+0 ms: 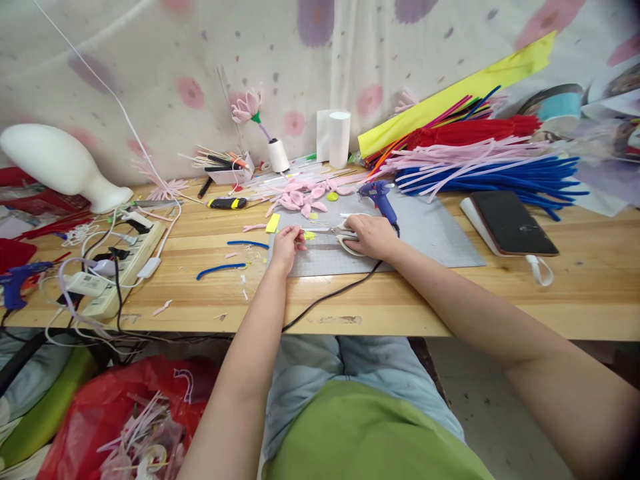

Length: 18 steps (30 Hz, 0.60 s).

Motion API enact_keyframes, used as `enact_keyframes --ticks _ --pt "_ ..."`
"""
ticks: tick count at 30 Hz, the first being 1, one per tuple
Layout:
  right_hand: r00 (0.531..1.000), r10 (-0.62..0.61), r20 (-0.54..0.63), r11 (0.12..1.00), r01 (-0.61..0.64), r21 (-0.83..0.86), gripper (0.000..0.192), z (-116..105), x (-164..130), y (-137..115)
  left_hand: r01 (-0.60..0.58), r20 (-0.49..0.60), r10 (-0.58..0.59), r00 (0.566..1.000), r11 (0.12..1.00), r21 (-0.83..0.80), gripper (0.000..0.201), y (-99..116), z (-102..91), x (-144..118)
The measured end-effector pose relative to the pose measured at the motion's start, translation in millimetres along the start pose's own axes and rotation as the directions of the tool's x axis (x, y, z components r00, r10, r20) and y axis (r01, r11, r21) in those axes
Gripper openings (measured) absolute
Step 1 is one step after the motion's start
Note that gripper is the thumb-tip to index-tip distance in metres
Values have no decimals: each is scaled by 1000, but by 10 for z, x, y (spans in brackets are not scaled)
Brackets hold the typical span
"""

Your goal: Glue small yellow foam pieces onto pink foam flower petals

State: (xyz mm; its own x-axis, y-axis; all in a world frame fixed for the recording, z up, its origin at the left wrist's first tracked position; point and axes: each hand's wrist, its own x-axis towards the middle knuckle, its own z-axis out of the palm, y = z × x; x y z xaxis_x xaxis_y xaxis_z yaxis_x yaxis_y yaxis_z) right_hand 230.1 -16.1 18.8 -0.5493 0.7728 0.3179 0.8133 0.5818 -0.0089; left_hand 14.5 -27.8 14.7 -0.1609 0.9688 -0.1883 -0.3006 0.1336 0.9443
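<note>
My right hand [374, 237] grips a pair of scissors [349, 248] by the white handles, and the blades point left. At the blade tips, my left hand [288, 247] is closed in a pinch; what lies between its fingers is too small to make out. Both hands are over a grey cutting mat [430, 233]. Just beyond them lie pink fuzzy petal shapes [300, 197] and a blue glue gun [380, 198], its black cord running under my right arm. Small yellow scraps [273, 223] lie near my left fingers, and two short blue pipe cleaners [221, 268] are further left.
Bundles of blue pipe cleaners [490, 180] and other colours fill the back right. A phone [514, 222] rests on the right. To the left are a power strip [125, 267], cables and a white foam head [60, 163]. A red bag [120, 400] of scraps sits below the table edge.
</note>
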Motion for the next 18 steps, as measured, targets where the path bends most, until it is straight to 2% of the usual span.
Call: enact_keyframes --ticks 18 --pt "999 12 38 1000 -11 -23 24 13 11 2 5 3 -5 1000 1000 10 18 21 11 -22"
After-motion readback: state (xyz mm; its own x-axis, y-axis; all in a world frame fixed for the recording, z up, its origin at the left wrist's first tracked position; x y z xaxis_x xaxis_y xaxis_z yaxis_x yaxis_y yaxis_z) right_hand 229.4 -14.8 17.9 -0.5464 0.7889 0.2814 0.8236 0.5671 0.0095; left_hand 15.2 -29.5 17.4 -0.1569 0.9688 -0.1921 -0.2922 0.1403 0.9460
